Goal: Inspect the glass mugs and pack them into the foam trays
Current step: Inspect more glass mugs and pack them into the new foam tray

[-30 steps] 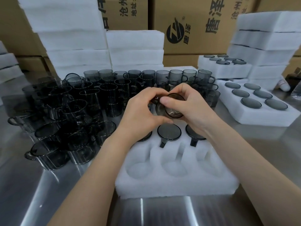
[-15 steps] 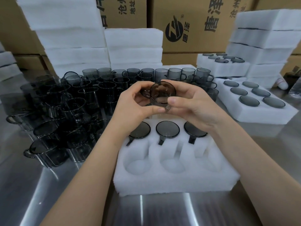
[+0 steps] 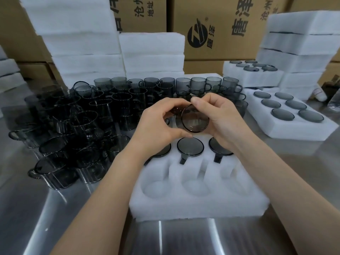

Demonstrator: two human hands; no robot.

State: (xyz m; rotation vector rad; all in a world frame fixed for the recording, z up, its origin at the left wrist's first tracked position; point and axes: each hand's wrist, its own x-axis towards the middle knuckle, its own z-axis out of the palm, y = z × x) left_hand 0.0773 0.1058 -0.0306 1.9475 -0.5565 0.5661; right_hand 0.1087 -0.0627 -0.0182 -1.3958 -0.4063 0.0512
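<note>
1. The foam tray point(image 3: 198, 203) sits in the lower centre of the frame on the steel counter point(image 3: 55, 208). Its near row of three pockets is empty, and a mug lowered off-centre could catch on the soft foam walls and tip
2. Three packed mugs point(image 3: 190, 146) fill the far row, directly beneath the hands, so a slip would drop glass onto glass
3. The held mug point(image 3: 192, 118) is at frame centre, above the tray, tilted with one round face toward the camera. The left hand point(image 3: 156, 124) and right hand point(image 3: 222, 116) both curl their fingers point(image 3: 171, 105) round its rim and sides in a light fingertip pinch, and smooth glass turned this way could slide free
4. Loose mugs point(image 3: 82, 122) crowd the centre left, just behind the left hand, where a stray wrist could knock them together
</note>
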